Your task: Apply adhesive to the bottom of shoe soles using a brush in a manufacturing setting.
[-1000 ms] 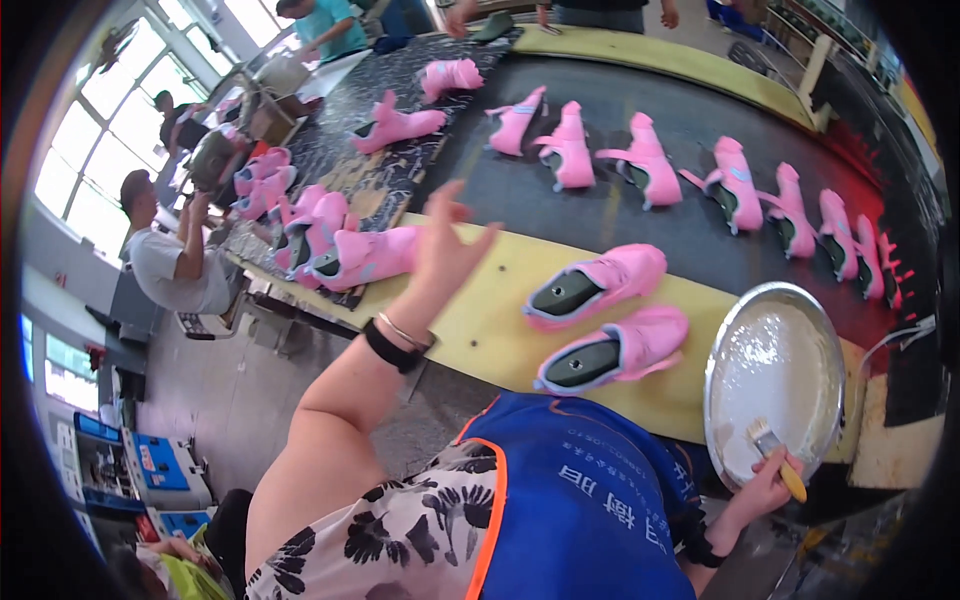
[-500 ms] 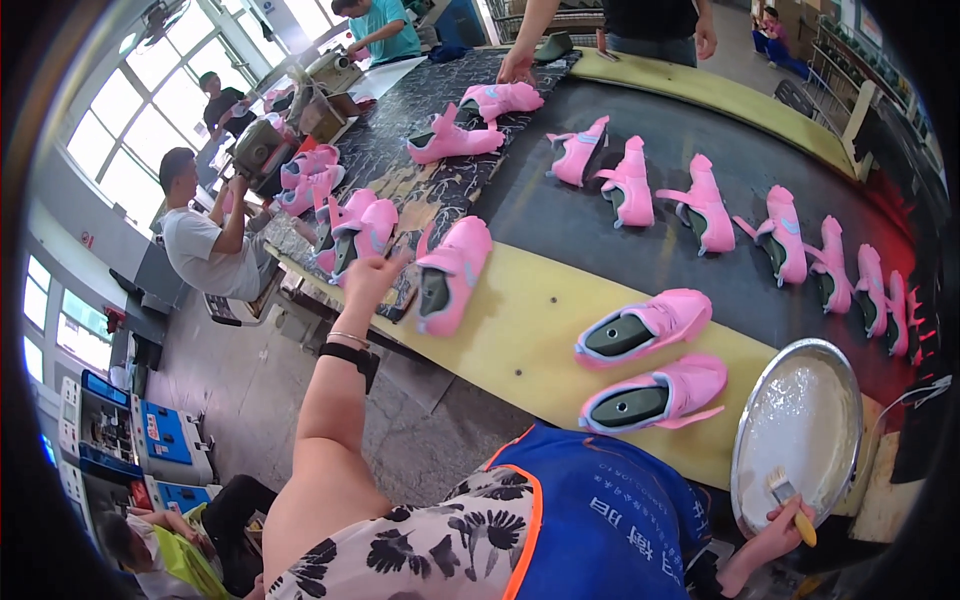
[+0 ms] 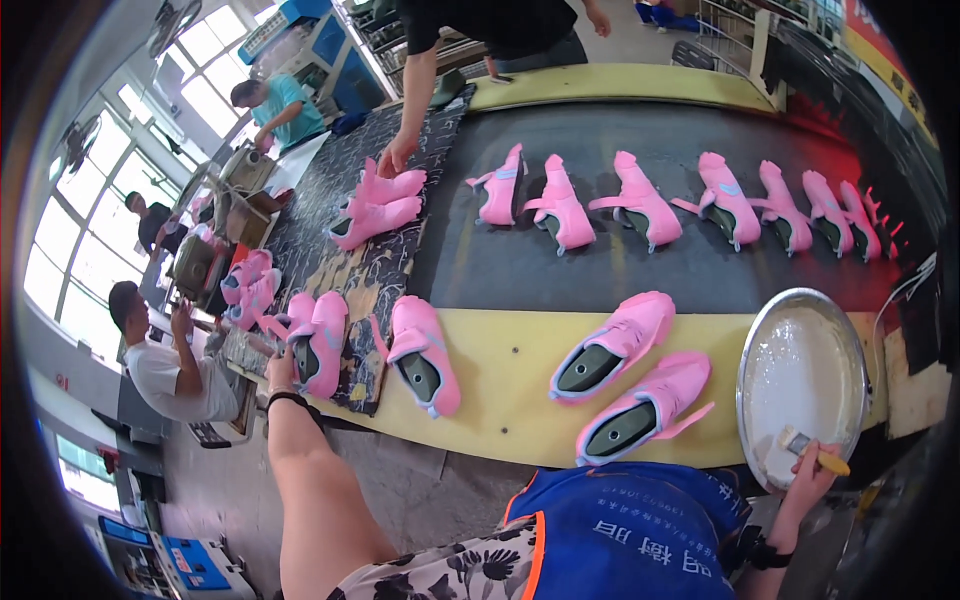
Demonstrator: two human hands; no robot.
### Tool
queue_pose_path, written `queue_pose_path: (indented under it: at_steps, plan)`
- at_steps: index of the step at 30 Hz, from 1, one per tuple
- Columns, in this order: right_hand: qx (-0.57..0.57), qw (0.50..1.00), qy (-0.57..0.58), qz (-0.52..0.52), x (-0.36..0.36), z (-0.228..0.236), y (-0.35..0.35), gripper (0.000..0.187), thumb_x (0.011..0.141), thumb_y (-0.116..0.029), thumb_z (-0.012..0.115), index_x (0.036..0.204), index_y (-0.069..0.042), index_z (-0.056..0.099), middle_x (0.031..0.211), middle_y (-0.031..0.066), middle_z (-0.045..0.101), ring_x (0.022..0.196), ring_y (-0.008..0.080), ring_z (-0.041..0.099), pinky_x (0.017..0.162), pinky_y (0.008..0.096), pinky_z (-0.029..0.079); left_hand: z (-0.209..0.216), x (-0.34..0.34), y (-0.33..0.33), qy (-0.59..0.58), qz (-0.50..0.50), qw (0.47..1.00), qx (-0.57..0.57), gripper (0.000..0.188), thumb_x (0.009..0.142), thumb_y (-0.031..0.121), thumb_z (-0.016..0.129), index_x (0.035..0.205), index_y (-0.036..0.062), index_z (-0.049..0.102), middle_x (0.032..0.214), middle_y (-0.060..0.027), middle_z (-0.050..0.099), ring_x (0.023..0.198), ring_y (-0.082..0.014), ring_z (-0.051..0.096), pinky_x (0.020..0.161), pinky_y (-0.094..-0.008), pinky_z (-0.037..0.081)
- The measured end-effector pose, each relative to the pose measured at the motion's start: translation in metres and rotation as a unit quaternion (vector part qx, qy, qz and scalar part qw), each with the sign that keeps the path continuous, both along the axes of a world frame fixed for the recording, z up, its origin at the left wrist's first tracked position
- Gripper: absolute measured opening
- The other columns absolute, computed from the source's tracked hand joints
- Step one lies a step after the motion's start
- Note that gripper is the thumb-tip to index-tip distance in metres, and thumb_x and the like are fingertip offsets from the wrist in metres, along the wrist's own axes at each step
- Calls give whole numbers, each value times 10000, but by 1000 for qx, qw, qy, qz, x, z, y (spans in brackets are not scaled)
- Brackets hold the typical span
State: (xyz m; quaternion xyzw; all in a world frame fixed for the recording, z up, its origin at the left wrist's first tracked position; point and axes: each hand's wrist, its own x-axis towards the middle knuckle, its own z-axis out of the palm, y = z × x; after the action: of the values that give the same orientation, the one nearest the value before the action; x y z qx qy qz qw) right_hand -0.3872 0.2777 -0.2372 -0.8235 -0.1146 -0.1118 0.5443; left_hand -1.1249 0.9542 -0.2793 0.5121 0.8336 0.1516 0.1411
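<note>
My left hand [image 3: 281, 374] reaches to the left end of the table, at the heel of a pink shoe [image 3: 324, 345]. Its fingers are blurred, so whether they grip the shoe is unclear. A second pink shoe [image 3: 299, 308] is partly hidden behind that one. My right hand [image 3: 812, 482] holds a brush [image 3: 797, 441] by its yellow handle, bristles down in white paste inside an oval metal tray [image 3: 745, 400]. Between my hands, a single pink shoe [image 3: 419, 355] and a pair, one shoe [image 3: 615, 345] behind the other [image 3: 648, 408], rest on the yellow board [image 3: 500, 400].
A dark conveyor belt [image 3: 560, 285] carries a row of pink shoes [image 3: 642, 205] toward a red-lit opening at right. Across the table, a co-worker's hand [image 3: 400, 152] touches a pink pair [image 3: 378, 212] on the patterned surface. Other people sit at machines on the left.
My view has turned, so the table sits differently. My left hand has moved from beside the single shoe to the shoes at the left end. The brush stays in my right hand at the tray.
</note>
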Motion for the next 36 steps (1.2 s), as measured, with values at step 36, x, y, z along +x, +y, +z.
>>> queue_pose_path:
  at_steps: [36]
  plan:
    - [128,991,28,30,-30,29,33,120,994,-63,640,930,-36,541,720,24,573,586,56,532,548,204,432,86,484,-301,-137,-637,724,225,468,823,150,777,1267,130,634,1315,-208,562,1163,-402,608,974,-429,507]
